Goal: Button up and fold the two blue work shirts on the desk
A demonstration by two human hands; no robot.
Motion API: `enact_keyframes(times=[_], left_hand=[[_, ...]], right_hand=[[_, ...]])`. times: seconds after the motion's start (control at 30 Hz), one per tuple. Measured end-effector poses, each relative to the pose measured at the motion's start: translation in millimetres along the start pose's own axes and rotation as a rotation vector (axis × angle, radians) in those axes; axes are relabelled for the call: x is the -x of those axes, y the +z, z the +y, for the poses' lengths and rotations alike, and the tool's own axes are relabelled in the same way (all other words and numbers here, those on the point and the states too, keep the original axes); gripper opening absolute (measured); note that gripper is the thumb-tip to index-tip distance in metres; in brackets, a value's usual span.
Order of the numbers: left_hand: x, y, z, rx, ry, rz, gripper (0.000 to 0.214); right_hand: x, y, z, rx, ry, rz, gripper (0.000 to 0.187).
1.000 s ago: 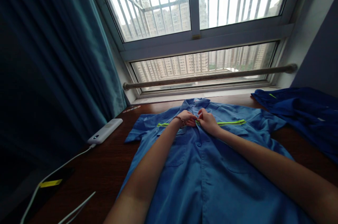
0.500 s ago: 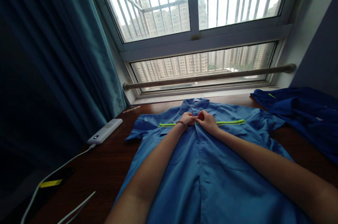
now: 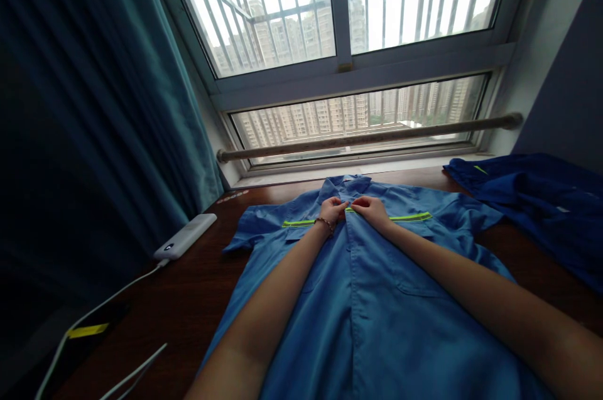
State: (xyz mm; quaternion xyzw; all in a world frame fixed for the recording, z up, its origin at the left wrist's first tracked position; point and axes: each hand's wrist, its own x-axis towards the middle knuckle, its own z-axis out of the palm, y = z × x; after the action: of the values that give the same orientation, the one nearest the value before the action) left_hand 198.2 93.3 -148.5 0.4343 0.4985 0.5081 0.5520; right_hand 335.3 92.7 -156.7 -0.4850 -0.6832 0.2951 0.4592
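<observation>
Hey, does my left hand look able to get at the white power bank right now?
Probably yes, if your left hand lets go of the blue short-sleeved shirt. The white power bank lies uncovered to the left, with only a low-lying sleeve seemingly between them.

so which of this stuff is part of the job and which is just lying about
In hand:
- light blue shirt, spread out, front side up
- left hand and right hand, fingers gripping the shirt's front

Apparently just lying about:
- darker blue garment, off to the right
- white device, left
- yellow strip, near left
</observation>
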Motion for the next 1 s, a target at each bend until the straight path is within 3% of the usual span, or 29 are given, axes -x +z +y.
enact_keyframes(times=[0.4, 0.7, 1.0], left_hand=[[-2, -5.2, -3, 0.037, 0.01, -0.12, 0.037], [-4, -9.5, -3, 0.022, -0.007, -0.169, 0.048], [-8, -13.8, -5, -0.129, 0.045, -0.246, 0.05]], right_hand=[[-1, 0, 5, -0.051, 0.003, -0.048, 0.023], [-10, -10, 14, -0.326, 0.13, -0.255, 0.03], [-8, -8, 13, -0.401, 0.235, -0.239, 0.026]])
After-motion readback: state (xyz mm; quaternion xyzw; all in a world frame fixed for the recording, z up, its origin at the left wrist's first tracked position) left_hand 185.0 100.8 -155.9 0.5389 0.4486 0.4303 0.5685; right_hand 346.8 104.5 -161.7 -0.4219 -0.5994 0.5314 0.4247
